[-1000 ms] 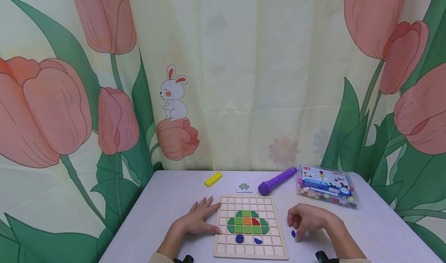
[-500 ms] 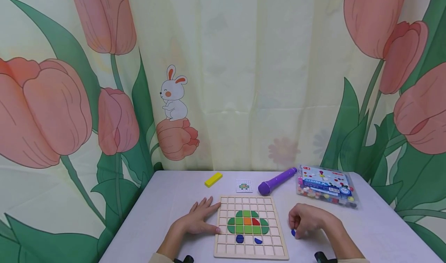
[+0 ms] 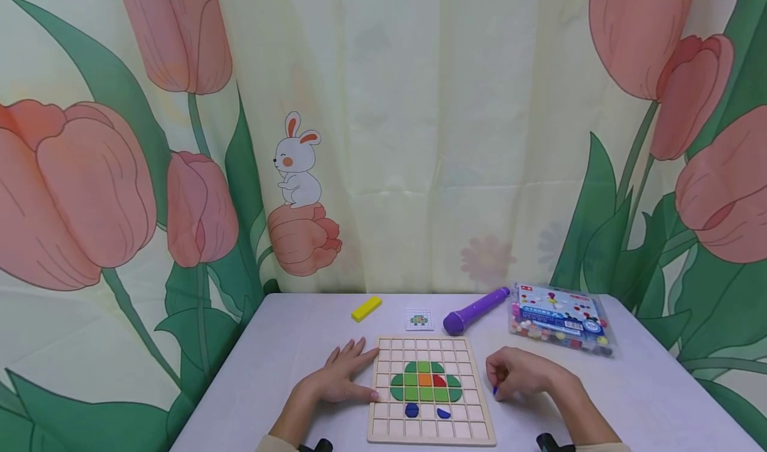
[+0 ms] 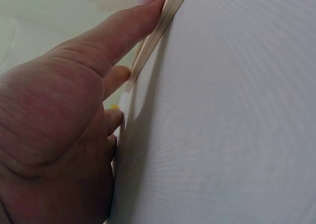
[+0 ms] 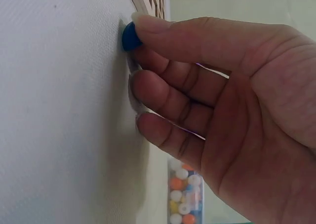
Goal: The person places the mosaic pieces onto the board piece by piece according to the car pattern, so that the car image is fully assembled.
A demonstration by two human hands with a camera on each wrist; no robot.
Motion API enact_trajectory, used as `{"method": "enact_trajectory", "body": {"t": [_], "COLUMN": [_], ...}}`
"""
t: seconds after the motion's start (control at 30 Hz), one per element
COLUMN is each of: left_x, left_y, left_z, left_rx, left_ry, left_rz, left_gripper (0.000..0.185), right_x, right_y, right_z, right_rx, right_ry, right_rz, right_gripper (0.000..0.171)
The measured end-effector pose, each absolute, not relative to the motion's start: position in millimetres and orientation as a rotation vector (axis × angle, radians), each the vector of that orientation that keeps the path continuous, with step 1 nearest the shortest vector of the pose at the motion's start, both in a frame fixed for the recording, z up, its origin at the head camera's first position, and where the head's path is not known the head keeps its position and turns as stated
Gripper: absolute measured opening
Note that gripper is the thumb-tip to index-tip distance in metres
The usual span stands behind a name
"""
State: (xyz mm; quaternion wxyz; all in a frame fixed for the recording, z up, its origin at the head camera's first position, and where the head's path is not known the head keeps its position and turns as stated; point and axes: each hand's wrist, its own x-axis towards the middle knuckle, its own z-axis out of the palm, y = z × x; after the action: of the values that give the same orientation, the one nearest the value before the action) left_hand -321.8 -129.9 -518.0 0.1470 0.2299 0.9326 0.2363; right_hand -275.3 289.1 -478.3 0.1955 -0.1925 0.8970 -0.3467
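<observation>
Two hands lie on the table (image 3: 287, 345); the left hand (image 3: 341, 379) rests flat, fingers straight, thumb against the wooden grid board's (image 3: 479, 412) left edge; the right hand (image 3: 520, 375), fingers curled, pinches a small blue piece (image 5: 130, 36) just right of the board.

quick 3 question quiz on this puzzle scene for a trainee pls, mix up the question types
1. True or false: the left hand rests flat against the left edge of the wooden grid board.
2. What does the right hand pinch? A) blue piece B) yellow block C) purple marker
3. How many blue pieces lie on the board, below the green shape?

Key
1. True.
2. A: the blue piece sits at the fingertips, close to the table; the yellow block and purple marker lie at the far side.
3. Two.
</observation>
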Motion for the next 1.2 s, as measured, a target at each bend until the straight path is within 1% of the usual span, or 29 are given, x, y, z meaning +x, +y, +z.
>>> {"method": "enact_trajectory", "body": {"t": [0.2, 0.43, 0.63, 0.97, 1.2], "left_x": [-322, -322, -323, -322, -322], "left_y": [-130, -130, -130, -130, -130], "left_z": [-518, -517, -518, -519, -519], "left_rx": [0.658, 0.655, 0.657, 0.671, 0.678], "left_ry": [2.682, 2.679, 2.678, 2.681, 2.68], "left_rz": [0.69, 0.693, 0.689, 0.691, 0.694], "left_gripper": [0.098, 0.097, 0.098, 0.097, 0.098], "right_x": [-279, -283, -282, -281, -279], "right_y": [288, 280, 268, 247, 233], "right_z": [-478, -477, -475, -477, -480], "right_rx": [-0.566, -0.633, -0.66, -0.69, -0.641], "right_ry": [2.521, 2.479, 2.469, 2.498, 2.464], "right_rz": [-1.038, -1.254, -1.363, -1.397, -1.371], "right_gripper": [0.014, 0.006, 0.017, 0.014, 0.014]}}
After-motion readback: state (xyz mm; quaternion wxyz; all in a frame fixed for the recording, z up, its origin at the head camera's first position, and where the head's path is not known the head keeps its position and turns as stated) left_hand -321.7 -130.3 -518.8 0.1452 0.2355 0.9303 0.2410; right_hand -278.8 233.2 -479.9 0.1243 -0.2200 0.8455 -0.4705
